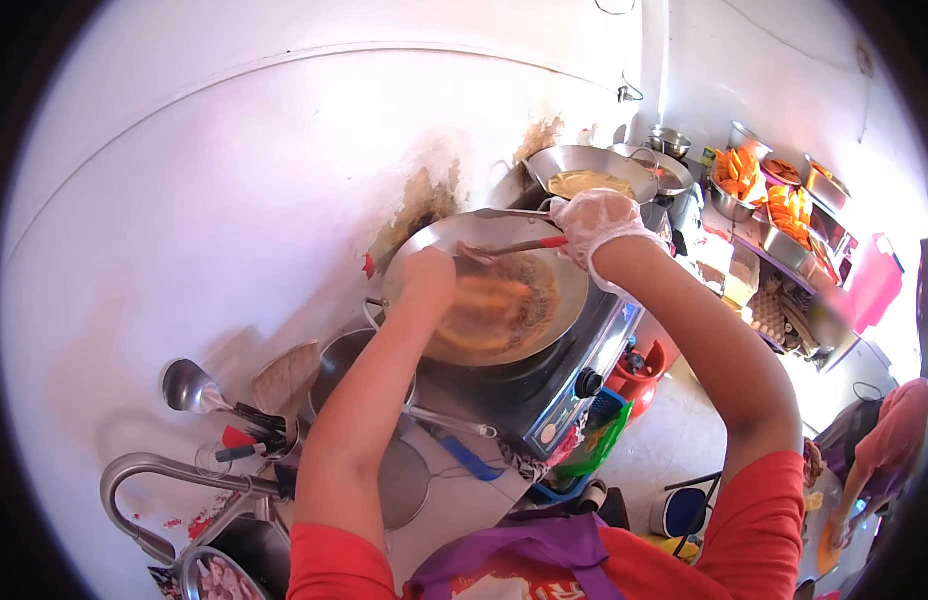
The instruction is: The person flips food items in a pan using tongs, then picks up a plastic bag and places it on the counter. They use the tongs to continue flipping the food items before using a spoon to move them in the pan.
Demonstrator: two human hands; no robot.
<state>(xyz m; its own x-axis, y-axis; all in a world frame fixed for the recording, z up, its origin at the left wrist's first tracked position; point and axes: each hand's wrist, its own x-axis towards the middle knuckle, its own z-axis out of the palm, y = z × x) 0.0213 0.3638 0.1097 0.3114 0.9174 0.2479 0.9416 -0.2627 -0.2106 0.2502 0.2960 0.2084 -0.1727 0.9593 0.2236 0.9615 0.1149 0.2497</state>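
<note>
My left hand (pixel 431 272) is bare and reaches over the left part of a wide wok (pixel 424 345). Its fingers are hidden behind the wrist, so what they hold cannot be seen. My right hand (pixel 599 228), in a clear plastic glove, is closed around a long utensil (pixel 529 246) with a red part near the fingers. The utensil's far end points into the wok, close to my left hand. A second grey metal bar (pixel 509 213) runs from the wok's back rim to the glove. Long orange-brown food (pixel 489 298) lies in bubbling oil.
The wok sits on a gas stove (pixel 574 400). Behind stands another wok (pixel 564 160) with oil. A saucepan (pixel 356 355), a strainer (pixel 404 485) and a faucet (pixel 134 465) are at left. Orange food fills containers (pixel 732 205) at right. Another person (pixel 889 440) works at lower right.
</note>
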